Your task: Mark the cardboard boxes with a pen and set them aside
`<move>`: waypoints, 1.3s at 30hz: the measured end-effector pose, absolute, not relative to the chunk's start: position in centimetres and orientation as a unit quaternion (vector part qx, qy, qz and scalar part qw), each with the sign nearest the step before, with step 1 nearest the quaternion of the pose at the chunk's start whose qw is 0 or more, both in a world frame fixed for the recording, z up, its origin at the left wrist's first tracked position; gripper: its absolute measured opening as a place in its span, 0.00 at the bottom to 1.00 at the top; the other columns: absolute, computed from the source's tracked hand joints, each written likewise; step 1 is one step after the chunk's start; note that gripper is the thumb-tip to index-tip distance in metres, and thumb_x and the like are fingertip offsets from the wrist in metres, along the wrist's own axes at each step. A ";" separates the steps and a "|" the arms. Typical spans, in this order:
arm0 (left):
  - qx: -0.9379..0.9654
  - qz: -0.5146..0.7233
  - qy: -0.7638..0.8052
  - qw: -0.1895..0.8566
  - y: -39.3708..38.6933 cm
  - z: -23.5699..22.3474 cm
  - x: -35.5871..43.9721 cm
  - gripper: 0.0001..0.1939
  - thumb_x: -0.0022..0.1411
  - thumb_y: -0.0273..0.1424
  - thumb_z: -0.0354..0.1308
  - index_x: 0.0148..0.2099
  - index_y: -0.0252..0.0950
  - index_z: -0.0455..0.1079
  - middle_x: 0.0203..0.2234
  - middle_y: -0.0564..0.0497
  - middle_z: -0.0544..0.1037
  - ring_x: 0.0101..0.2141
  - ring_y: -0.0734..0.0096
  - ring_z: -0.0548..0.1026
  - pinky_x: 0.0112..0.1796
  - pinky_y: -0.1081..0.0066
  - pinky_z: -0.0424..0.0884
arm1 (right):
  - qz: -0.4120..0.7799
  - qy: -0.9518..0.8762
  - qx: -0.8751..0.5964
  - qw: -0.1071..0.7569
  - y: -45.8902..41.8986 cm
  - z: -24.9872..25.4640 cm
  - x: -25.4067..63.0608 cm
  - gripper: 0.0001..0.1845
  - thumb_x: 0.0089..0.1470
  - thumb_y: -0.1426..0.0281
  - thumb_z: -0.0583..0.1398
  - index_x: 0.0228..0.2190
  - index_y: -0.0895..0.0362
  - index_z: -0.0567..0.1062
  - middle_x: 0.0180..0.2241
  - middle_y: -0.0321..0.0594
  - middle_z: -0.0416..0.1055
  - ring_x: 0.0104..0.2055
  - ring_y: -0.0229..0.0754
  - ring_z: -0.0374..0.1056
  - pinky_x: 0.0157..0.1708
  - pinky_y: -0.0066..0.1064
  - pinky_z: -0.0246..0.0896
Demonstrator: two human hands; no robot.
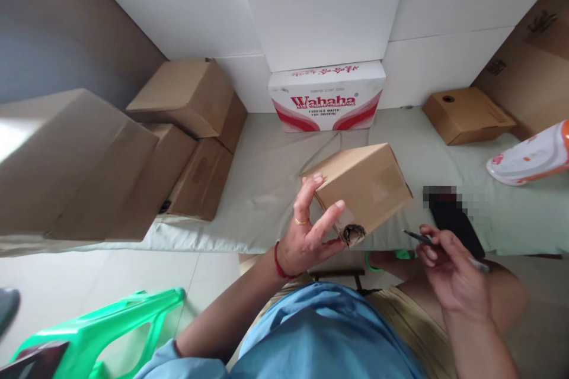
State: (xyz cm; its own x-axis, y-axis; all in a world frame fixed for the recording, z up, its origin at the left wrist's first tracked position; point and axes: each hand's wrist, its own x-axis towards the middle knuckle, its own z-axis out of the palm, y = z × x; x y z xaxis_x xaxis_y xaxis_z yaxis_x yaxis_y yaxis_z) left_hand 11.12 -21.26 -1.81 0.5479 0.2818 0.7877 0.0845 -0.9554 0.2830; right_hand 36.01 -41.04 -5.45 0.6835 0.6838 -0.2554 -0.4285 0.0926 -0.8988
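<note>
A small brown cardboard box (368,186) sits tilted near the front edge of the cloth-covered surface. My left hand (309,237) grips its left side, with fingers on the upper edge and near face. On the box's lower corner is a round, ragged dark hole (354,233). To the right of the box and apart from it, my right hand (457,275) is closed around a slim dark pen (420,237), its thin tip pointing left towards the box. A black phone-like object (457,225), partly blurred out, lies just beyond my right hand.
Several brown cardboard boxes (195,183) are stacked at the left. A white and red Wahaha carton (326,98) stands against the white back panel. At the right are another holed box (466,115) and a white-orange cylinder (528,157). A green plastic stool (111,325) stands below left.
</note>
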 end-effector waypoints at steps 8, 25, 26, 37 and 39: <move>0.878 0.450 0.131 0.096 -21.4 -1.4 11.9 0.35 0.62 0.33 0.73 0.69 0.44 0.66 0.74 0.34 0.54 0.72 0.33 0.65 0.69 0.32 0.67 | 0.450 -0.191 -0.463 0.740 -41.3 0.0 33.8 0.38 0.71 0.37 0.48 0.42 0.50 0.85 0.21 0.38 0.64 0.21 0.39 0.60 0.18 0.29 0.61; 0.884 0.434 0.089 0.148 -21.2 -2.2 11.4 0.34 0.61 0.28 0.75 0.66 0.46 0.68 0.76 0.36 0.53 0.75 0.30 0.59 0.69 0.27 0.64 | 0.206 -0.506 -0.629 0.553 -38.9 0.7 26.4 0.07 0.69 0.68 0.63 0.48 0.51 0.78 0.33 0.35 0.82 0.32 0.37 0.80 0.35 0.25 0.75; 0.883 0.434 0.092 0.154 -21.1 -2.2 11.4 0.36 0.60 0.28 0.75 0.67 0.47 0.68 0.76 0.36 0.52 0.75 0.30 0.59 0.69 0.27 0.63 | 0.188 -0.513 -0.630 0.552 -38.7 0.7 26.3 0.07 0.69 0.69 0.63 0.47 0.51 0.79 0.33 0.34 0.82 0.31 0.36 0.79 0.35 0.25 0.75; 0.879 0.436 0.095 0.168 -20.7 -1.9 11.7 0.35 0.63 0.30 0.74 0.68 0.47 0.65 0.76 0.35 0.51 0.76 0.32 0.56 0.70 0.31 0.65 | 0.122 -0.544 -0.636 0.534 -36.7 0.8 25.4 0.06 0.68 0.67 0.62 0.46 0.52 0.79 0.33 0.36 0.83 0.29 0.40 0.79 0.34 0.31 0.77; 0.876 0.444 0.091 0.168 -20.6 -2.0 11.7 0.34 0.64 0.31 0.73 0.68 0.47 0.66 0.75 0.35 0.52 0.76 0.33 0.56 0.70 0.32 0.65 | 0.116 -0.547 -0.638 0.530 -36.5 0.7 25.3 0.07 0.69 0.67 0.62 0.46 0.51 0.79 0.33 0.37 0.83 0.29 0.40 0.78 0.35 0.31 0.78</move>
State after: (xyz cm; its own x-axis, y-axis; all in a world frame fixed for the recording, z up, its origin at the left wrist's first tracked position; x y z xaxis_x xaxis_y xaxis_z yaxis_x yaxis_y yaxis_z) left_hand 11.70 -20.62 -2.00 0.5899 0.3076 0.7466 0.0102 -0.9274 0.3740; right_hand 25.31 -36.47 0.67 0.3754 0.8203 0.4316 0.5750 0.1591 -0.8025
